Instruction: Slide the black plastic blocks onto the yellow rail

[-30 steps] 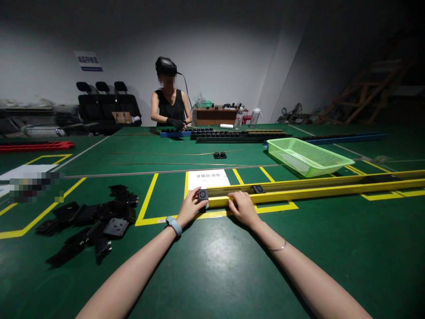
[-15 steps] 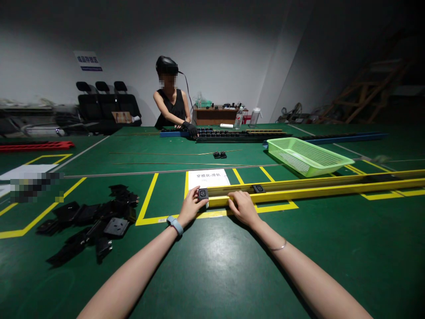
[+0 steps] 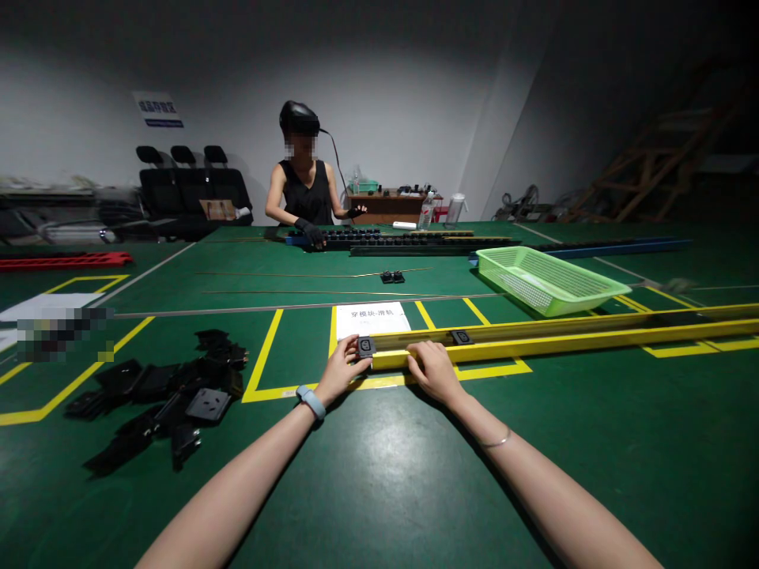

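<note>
Between the thumb and fingers of my left hand (image 3: 342, 371) is a black socket module (image 3: 366, 346), at the left end of a long yellow rail (image 3: 534, 345). The module sits at the mouth of the channel; how far in it reaches is hard to see. My right hand (image 3: 435, 370) curls over the rail's near wall, a short way right of that end. Just beyond its fingers, a second black socket module (image 3: 461, 337) lies inside the channel. A white paper sign (image 3: 373, 316) with printed characters lies behind the rail's left end.
Loose black modules (image 3: 160, 395) lie heaped on the green table (image 3: 391, 466) at left. A light-green basket (image 3: 551, 280) stands behind the rail. Across the table, a co-worker (image 3: 305, 190) in black gloves handles a dark rail (image 3: 415, 245). Two thin rods (image 3: 308, 274) and a small black pair of parts (image 3: 392, 276) lie between.
My left hand has brought the socket module slightly right, against the rail's end. My right hand stays put. The co-worker's near glove has shifted left, and the other hand now shows, raised.
</note>
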Tool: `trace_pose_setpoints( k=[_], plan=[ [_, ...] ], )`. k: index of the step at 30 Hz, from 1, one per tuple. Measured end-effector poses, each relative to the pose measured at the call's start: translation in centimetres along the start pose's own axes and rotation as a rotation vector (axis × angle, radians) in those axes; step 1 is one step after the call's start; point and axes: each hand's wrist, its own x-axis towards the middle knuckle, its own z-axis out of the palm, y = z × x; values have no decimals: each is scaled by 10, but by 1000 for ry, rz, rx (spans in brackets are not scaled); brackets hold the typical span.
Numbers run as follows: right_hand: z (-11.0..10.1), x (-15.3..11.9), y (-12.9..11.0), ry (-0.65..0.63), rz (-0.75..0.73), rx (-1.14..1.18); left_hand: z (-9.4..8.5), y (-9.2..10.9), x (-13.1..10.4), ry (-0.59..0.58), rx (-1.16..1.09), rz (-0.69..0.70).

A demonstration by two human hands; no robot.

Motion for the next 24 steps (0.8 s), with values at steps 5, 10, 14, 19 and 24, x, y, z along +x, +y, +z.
trace_pose_setpoints(
  k=[5, 10, 14, 19, 24],
  plan=[
    [0, 0, 0, 6, 0, -1, 0, 4, -1, 0, 34, 10],
    [0, 0, -1, 20, -4, 9, 0, 7, -1, -19, 20, 0],
    [-1, 1, -1, 17, -8, 13, 1, 6, -1, 2, 17, -7],
    [-1, 0, -1, 1, -3, 11, 1, 6, -2, -1, 42, 18],
    [-1, 0, 0, 3, -3, 15, 1, 11, -3, -29, 38, 28]
  ],
)
